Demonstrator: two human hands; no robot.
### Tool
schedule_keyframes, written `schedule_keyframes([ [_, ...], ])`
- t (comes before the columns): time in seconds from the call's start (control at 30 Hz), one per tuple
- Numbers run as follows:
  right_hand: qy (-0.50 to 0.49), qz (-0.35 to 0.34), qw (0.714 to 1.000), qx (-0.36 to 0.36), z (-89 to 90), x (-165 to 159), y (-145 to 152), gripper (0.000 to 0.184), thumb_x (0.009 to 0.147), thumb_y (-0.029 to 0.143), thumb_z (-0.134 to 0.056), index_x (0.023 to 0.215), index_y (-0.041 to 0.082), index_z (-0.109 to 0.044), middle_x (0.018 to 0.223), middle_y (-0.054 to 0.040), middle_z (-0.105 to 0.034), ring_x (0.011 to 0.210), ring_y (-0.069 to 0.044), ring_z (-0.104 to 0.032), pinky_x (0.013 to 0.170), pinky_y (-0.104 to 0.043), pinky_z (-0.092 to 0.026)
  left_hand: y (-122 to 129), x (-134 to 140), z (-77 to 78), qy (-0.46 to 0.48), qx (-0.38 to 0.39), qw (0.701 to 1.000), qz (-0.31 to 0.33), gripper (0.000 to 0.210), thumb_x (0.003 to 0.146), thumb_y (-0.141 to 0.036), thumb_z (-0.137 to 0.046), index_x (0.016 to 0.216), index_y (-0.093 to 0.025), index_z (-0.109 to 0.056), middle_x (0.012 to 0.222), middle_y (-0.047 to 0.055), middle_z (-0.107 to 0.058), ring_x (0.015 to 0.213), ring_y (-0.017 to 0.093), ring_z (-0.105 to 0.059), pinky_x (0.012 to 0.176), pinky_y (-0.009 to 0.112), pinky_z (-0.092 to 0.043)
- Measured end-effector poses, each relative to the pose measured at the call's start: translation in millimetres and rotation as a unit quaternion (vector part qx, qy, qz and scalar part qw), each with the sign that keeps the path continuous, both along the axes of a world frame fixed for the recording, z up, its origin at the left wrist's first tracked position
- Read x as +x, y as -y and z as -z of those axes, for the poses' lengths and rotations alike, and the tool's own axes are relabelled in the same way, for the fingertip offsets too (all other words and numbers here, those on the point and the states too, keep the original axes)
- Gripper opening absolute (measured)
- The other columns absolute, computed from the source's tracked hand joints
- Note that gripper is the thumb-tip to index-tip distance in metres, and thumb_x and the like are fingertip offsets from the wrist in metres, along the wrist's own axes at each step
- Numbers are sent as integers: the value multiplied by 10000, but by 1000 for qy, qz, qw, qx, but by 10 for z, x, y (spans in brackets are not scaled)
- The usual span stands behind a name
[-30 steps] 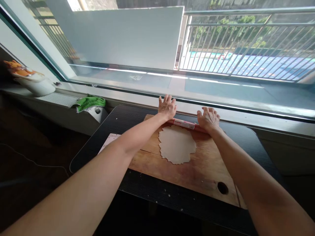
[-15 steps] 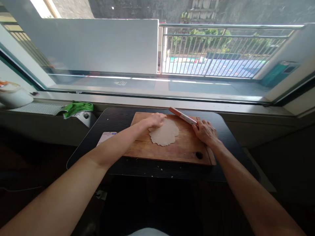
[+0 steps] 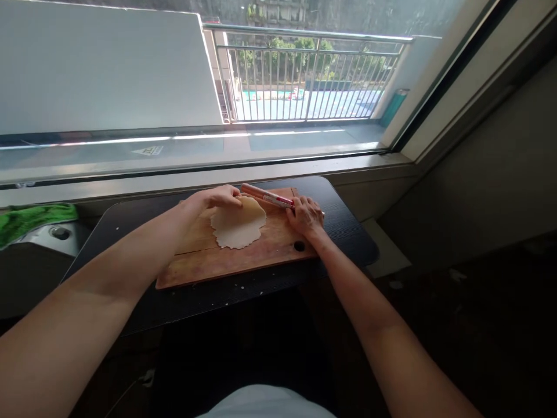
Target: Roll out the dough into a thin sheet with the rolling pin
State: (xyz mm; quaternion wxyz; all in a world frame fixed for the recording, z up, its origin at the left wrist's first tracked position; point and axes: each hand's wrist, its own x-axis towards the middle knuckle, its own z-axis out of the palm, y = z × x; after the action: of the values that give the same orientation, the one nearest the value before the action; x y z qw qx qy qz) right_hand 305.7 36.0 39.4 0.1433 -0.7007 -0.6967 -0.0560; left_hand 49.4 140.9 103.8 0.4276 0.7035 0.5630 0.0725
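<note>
A thin, pale sheet of dough (image 3: 238, 226) with a ragged edge lies on a wooden board (image 3: 198, 267). My left hand (image 3: 224, 196) pinches the dough's far edge, and that edge looks slightly raised. At the board's far right, my right hand (image 3: 308, 215) is wrapped round one end of a rolling pin (image 3: 263, 194). The pin has a red and white label and slants behind the dough, with its other end close to my left fingers. Part of the board is hidden under my left forearm.
The board rests on a black table (image 3: 348, 223) with small light crumbs along its near edge. A green cloth (image 3: 37, 223) hangs over a white unit at the left. Beyond the table are a window sill (image 3: 361, 167) and a large window.
My view has turned to the right, so the table sits further left in the picture. The dough's far edge now looks lifted by my left hand. My right hand keeps hold of the rolling pin.
</note>
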Motion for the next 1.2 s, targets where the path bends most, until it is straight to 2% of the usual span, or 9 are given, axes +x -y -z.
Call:
schedule_keyframes([
  [0.23, 23, -3, 1000, 10, -12, 3, 9, 344, 988, 368, -443, 1180, 175, -653, 1178, -160, -682, 1083, -307, -558, 924, -398, -398, 161, -305, 114, 21, -52, 991, -123, 229, 603, -234, -816, 745, -182, -644, 652, -11, -627, 736, 187, -654, 623, 268, -535],
  [0.4, 50, -7, 998, 24, 9, 50, -19, 357, 983, 381, -436, 1173, 181, -662, 1137, -157, -688, 1057, -309, -578, 887, -401, -420, 492, -429, 194, 103, -83, 988, -76, 154, 618, -160, -711, 769, -178, -684, 706, 5, -694, 690, 171, -670, 623, 255, -548],
  [0.53, 62, -48, 997, 14, 0, 131, -101, 365, 976, 370, -441, 1180, 165, -663, 1122, -169, -691, 1009, -317, -587, 856, -415, -440, 638, -588, 231, -8, 49, 995, -81, 16, 690, -182, -677, 682, -172, -686, 646, 18, -689, 652, 182, -655, 592, 253, -491],
  [0.6, 60, -88, 994, 3, -30, 124, -147, 341, 968, 356, -455, 1143, 160, -672, 1109, -169, -689, 994, -312, -587, 849, -408, -445, 601, -709, 181, -82, 124, 983, -104, 98, 756, -222, -672, 673, -174, -694, 689, 37, -715, 718, 200, -672, 626, 253, -478],
  [0.77, 52, -223, 973, 0, -151, -195, -240, 307, 964, 334, -496, 1138, 166, -686, 1129, -157, -679, 1073, -304, -576, 933, -406, -431, 393, -773, -32, -151, 335, 906, -211, 273, 960, -221, -466, 942, -154, -730, 1026, 119, -751, 964, 240, -677, 817, 301, -514],
  [0.9, 20, -290, 953, -91, -280, -552, -378, 293, 969, 340, -504, 1099, 197, -725, 1144, -124, -691, 1066, -264, -602, 981, -382, -432, 411, -440, 50, -173, 338, 921, -85, 449, 1050, -354, -318, 1327, -162, -615, 1369, 138, -647, 1273, 268, -580, 1075, 413, -459],
  [1.0, -37, -212, 972, -96, -304, -758, -418, 418, 1010, 431, -424, 1227, 201, -698, 1287, -131, -653, 1174, -282, -581, 1017, -410, -427, 565, -261, 226, -227, 239, 944, -10, 619, 1048, -496, -266, 1586, -201, -339, 1651, 107, -369, 1527, 303, -309, 1239, 542, -243],
  [1.1, -40, -138, 988, -62, -201, -913, -348, 501, 1031, 449, -348, 1365, 186, -614, 1410, -149, -592, 1280, -307, -517, 1066, -450, -391, 708, -252, 328, -255, 180, 950, 9, 663, 1042, -513, -204, 1628, -208, -254, 1705, 79, -242, 1580, 306, -172, 1259, 588, -143],
  [1.2, -24, -147, 988, -42, -101, -988, -380, 501, 1031, 456, -344, 1370, 192, -601, 1432, -146, -588, 1357, -308, -449, 1129, -467, -327, 650, -271, 349, -257, 171, 951, 3, 661, 1040, -502, -183, 1628, -213, -267, 1702, 63, -252, 1580, 277, -187, 1265, 554, -161],
])
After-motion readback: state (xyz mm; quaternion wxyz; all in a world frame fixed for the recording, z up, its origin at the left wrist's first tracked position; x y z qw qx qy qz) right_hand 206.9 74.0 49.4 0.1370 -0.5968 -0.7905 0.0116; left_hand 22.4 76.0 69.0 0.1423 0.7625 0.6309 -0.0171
